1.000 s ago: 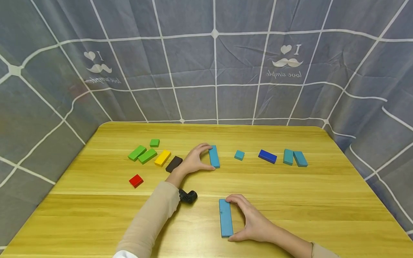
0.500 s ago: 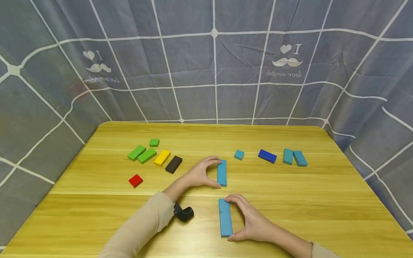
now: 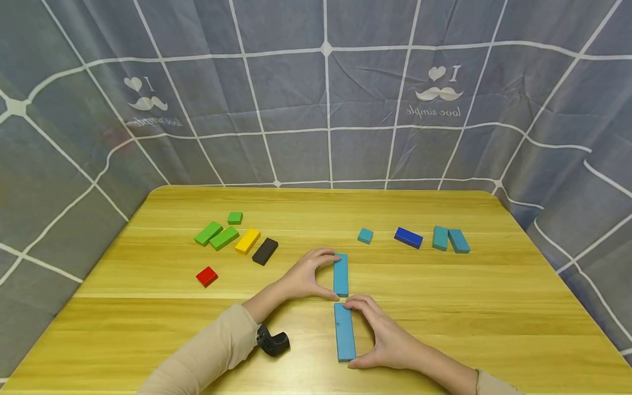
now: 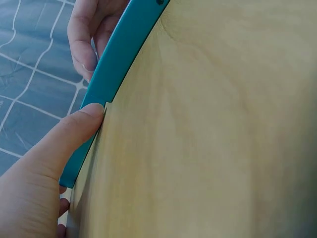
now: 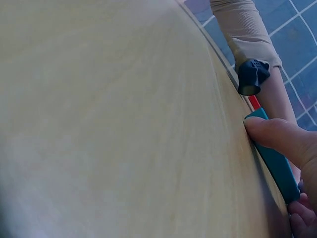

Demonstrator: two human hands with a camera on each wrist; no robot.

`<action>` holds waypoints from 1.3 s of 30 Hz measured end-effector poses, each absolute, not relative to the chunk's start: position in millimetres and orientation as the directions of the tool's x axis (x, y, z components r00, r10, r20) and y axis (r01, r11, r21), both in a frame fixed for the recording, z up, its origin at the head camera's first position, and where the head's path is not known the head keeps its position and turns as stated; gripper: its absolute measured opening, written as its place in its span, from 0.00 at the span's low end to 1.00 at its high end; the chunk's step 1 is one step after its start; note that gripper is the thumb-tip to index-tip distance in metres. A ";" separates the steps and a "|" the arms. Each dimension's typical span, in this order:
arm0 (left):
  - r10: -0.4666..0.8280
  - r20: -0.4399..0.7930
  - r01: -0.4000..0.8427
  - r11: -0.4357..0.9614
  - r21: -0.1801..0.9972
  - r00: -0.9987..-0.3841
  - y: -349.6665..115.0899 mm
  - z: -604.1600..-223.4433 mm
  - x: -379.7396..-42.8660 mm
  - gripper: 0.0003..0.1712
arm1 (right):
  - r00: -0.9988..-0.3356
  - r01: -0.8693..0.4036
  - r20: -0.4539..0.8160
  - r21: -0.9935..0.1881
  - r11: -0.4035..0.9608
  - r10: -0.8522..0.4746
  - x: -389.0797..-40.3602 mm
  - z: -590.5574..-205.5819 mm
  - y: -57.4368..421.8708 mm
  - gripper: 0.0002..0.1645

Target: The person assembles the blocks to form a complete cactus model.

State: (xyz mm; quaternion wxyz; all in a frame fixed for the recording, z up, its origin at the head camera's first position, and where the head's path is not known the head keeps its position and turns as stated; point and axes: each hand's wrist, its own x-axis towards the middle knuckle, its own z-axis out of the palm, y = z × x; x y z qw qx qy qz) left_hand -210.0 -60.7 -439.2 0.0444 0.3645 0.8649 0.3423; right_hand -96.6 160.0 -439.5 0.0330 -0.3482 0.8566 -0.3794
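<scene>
Two long light-blue blocks lie end to end at the middle of the table, a narrow gap between them in the head view. My left hand [image 3: 310,277] pinches the far blue block [image 3: 340,275] lengthwise, thumb at its near end and fingers at its far end. The near blue block [image 3: 345,332] is held the same way by my right hand [image 3: 387,337], from the right side. In the left wrist view, the left thumb [image 4: 74,131] sits where the two blocks overlap. The right thumb [image 5: 275,134] presses one block's end in the right wrist view.
Left of the hands lie several green blocks [image 3: 224,238], a yellow block [image 3: 248,241], a black block [image 3: 265,251] and a red block [image 3: 207,276]. Toward the right are a small blue block [image 3: 365,236], a dark-blue block [image 3: 408,237] and two teal blocks [image 3: 440,238]. A grey curtain [image 3: 296,109] hangs behind the table [image 3: 469,307].
My left hand has slid the far blue block toward me and slightly right, up near the other block's end. The right hand and its block have stayed in place.
</scene>
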 end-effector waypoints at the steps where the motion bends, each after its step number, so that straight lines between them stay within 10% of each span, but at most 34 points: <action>1: 0.662 0.173 0.601 0.500 0.623 -0.729 -60.8 -439.0 -209.7 0.46 | -0.754 -0.574 0.210 -0.671 0.470 -0.623 -96.6 -439.4 159.9 0.51; 39: 0.692 0.234 0.614 0.370 0.697 -0.683 -67.2 -440.4 -210.3 0.25 | -0.758 -0.578 0.211 -0.656 0.486 -0.617 -95.8 -438.4 158.0 0.51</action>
